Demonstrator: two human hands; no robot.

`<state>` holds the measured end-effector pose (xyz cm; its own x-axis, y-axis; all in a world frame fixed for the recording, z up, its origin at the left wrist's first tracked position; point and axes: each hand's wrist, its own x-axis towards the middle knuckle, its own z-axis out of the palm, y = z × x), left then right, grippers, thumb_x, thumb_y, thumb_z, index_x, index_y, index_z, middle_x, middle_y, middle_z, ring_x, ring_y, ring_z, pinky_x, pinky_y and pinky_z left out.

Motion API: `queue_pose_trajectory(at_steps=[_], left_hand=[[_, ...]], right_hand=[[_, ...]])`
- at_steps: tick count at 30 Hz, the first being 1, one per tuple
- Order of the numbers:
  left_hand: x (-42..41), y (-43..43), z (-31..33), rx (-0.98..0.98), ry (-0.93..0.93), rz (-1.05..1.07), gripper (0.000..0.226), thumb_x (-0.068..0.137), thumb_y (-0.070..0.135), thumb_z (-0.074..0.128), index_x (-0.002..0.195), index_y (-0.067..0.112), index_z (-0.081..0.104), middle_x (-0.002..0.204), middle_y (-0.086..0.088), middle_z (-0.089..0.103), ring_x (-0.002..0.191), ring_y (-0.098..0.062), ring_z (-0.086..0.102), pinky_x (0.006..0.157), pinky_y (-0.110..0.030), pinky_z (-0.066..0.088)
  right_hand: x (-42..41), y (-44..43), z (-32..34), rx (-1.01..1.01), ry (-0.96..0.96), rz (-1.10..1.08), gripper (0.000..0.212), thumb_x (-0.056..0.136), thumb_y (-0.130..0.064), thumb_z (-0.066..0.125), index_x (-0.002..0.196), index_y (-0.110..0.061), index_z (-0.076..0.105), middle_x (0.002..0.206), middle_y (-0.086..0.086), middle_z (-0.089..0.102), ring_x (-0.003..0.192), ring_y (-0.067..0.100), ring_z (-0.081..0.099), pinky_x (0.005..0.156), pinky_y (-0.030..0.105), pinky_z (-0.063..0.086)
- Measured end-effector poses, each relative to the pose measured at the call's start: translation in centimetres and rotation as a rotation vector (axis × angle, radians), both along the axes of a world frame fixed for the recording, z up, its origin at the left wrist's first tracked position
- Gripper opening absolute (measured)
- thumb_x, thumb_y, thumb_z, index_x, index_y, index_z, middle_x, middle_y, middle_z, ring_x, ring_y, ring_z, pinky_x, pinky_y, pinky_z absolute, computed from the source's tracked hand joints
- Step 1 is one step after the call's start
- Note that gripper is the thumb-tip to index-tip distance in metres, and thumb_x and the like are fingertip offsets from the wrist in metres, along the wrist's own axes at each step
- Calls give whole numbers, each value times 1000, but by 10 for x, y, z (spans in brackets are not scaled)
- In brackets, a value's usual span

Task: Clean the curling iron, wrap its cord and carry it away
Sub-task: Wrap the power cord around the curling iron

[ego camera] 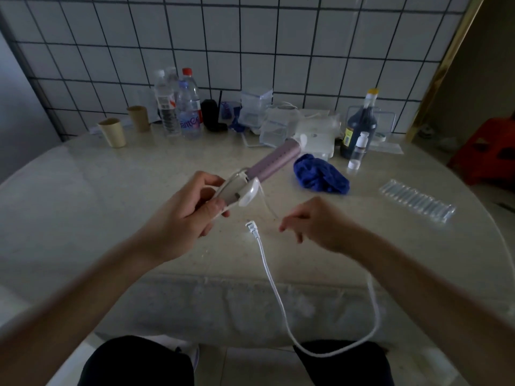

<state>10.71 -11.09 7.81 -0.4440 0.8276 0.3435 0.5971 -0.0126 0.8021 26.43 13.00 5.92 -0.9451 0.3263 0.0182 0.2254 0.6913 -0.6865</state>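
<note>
Here the round pale table (97, 196) fills most of the view, and behind it, at 12 o'clock, stands the tiled wall (250, 37). Both bare forearms come in from 6 o'clock and meet above the middle of the table.

The left hand (189, 210) grips the white handle of the curling iron (267, 165), its fingers and thumb curled around it. The iron is held in the air, tilted, with its purple barrel pointing toward 1 o'clock. The right hand (315, 227) is just beside it at 3 o'clock, fingers curled, and its fingertips pinch a thin, blurred stretch of the white cord (274, 285) that comes down from the handle. The rest of the cord hangs over the table edge at 6 o'clock, makes a low loop and rises behind the right forearm.

A crumpled blue cloth (320, 175) lies on the table near the tip of the barrel, at 2 o'clock. A few plastic bottles (189, 112) stand at 11 o'clock by the wall, and a dark bottle (359, 126) stands at 1 o'clock. A strip of clear vials (418, 203) lies at 3 o'clock, well apart from the hands. Two paper cups (113, 132) stand at 10 o'clock. The plug (251, 227) rests on the table between the two hands.
</note>
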Motion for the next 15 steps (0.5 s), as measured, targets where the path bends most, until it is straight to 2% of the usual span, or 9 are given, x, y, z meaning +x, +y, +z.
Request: queue_pose_trajectory(at_steps=[3, 5, 6, 8, 9, 11, 13, 15], left_hand=[[-1, 19, -2, -53, 168, 131, 10, 105, 21, 54, 115, 23, 50, 85, 9, 72, 54, -8, 55, 50, -25, 44], [-4, 25, -2, -141, 289, 166, 12, 104, 29, 54, 115, 27, 50, 85, 10, 72, 60, -7, 61, 54, -32, 48], [-4, 26, -2, -181, 317, 165, 11, 104, 31, 54, 114, 27, 50, 84, 8, 72, 60, -7, 61, 55, -34, 48], [-4, 23, -4, -247, 356, 144, 9, 103, 28, 55, 112, 29, 53, 81, 7, 72, 58, -7, 59, 53, -32, 42], [-3, 20, -5, -279, 362, 125, 10, 103, 26, 55, 112, 30, 54, 81, 7, 72, 58, -8, 60, 53, -31, 42], [-2, 11, -3, -332, 322, 77, 13, 103, 26, 56, 112, 35, 58, 81, 11, 74, 59, -9, 63, 53, -28, 47], [-3, 3, 5, -365, 245, -8, 14, 101, 29, 58, 109, 41, 59, 85, 19, 75, 61, -7, 64, 54, -25, 48], [-6, -8, 11, -366, 193, -129, 15, 100, 31, 62, 109, 44, 61, 88, 16, 76, 62, -8, 64, 54, -24, 49]], right_hand=[[-1, -50, -1, 33, -11, 121, 24, 96, -36, 69, 75, -29, 77, 64, -11, 72, 52, 2, 62, 53, 16, 48], [-2, -64, 10, 49, 61, 186, 23, 96, -37, 67, 84, -21, 77, 71, -2, 73, 58, 11, 66, 60, 29, 56], [-3, -63, 18, 41, 113, 203, 22, 96, -36, 67, 85, -19, 76, 70, -1, 72, 55, 11, 63, 57, 29, 54], [-6, -49, 36, 22, 210, 176, 19, 97, -31, 69, 81, -22, 75, 63, -3, 67, 48, 5, 52, 47, 21, 45], [-7, -38, 44, 17, 245, 142, 17, 96, -30, 72, 81, -25, 76, 62, -7, 67, 47, 5, 51, 46, 19, 43], [-11, -16, 56, 38, 275, 77, 11, 88, -33, 81, 81, -25, 79, 64, -10, 72, 52, 12, 60, 51, 24, 50], [-14, 6, 59, 27, 240, 37, 18, 76, -41, 85, 78, -24, 81, 66, -6, 74, 59, 16, 66, 60, 28, 54], [-14, 28, 55, -92, 171, 24, 25, 67, -46, 83, 76, -23, 80, 55, -6, 66, 49, 6, 56, 51, 20, 47]])
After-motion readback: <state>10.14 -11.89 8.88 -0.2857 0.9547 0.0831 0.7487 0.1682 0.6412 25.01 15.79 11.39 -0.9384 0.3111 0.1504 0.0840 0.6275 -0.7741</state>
